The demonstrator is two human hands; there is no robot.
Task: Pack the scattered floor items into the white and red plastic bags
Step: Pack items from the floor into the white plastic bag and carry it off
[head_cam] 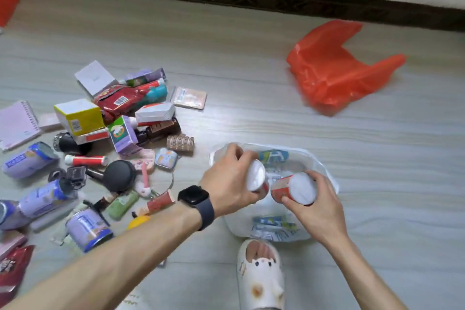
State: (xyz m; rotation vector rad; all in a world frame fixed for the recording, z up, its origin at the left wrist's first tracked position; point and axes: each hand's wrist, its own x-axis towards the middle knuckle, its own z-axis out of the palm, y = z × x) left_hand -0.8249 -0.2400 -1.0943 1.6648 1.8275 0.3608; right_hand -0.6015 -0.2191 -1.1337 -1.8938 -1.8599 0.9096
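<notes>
Over the mouth of the white bag, the left hand curls its fingers round the left can, hiding most of it. The right hand clamps thumb and fingers on the right can. The bag's contents are blurred. The scattered items lie left of the white bag, and the red bag lies beyond it, well apart.

Single head-worn wide-angle view, facing forward and steeply down at the floor.
The camera sits above and behind the left hand and right hand, close over them as they grip the left can and right can; the item pile lies left of the hands, the red bag beyond them to the right.
</notes>
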